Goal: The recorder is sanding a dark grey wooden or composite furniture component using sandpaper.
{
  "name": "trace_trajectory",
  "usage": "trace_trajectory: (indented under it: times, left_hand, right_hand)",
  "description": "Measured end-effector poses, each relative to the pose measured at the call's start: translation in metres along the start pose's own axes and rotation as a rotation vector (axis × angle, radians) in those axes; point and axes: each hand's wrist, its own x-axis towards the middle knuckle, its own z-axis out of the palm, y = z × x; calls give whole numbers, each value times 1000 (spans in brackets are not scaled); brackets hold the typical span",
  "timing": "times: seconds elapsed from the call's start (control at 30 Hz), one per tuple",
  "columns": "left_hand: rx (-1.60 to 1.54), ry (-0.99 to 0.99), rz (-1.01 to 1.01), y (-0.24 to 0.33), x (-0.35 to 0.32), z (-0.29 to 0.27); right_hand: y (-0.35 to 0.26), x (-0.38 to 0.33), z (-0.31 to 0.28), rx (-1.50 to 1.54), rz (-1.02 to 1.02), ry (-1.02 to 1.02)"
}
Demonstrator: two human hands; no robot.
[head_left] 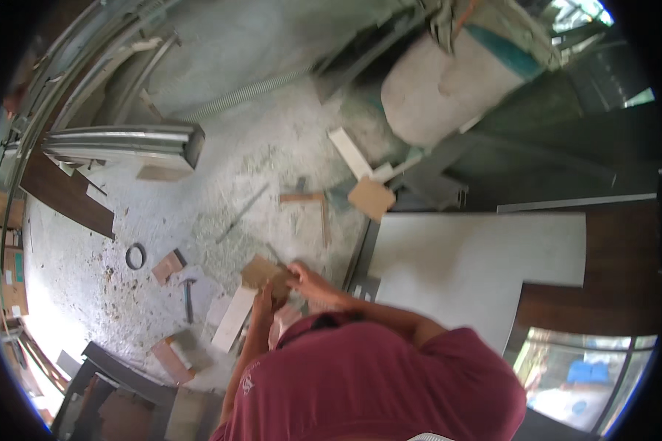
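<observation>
Flat brown board offcut [261, 270], both-handed

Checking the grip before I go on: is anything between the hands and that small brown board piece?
Nothing visible. Both hands, left hand and right hand, are already on the brown board piece, held above the dusty floor. The contact itself is blurred.

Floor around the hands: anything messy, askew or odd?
Yes. The dusty floor is strewn with offcuts lying at random angles: a pale strip, a small brown block, a hammer and a black ring. Both the left hand and right hand grip a brown board piece.
</observation>
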Motion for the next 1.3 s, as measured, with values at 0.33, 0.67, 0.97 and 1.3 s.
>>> trace_trajectory:
  times: [0.33,0.67,0.97,1.3]
  left_hand:
    - [167,-52,89,-1,-18,-6]
    - [-84,-149,-158,13,-19,-31]
    - [247,-283,-39,8,-37,-40]
    - [551,-307,119,17,-61,-47]
  right_hand:
    - [-25,-21,7,85,-35,-127]
    - [-39,-45,52,-416,-342,435]
    - [-33,-57,64,-584,-507,292]
    - [-24,-38,66,144,-24,359]
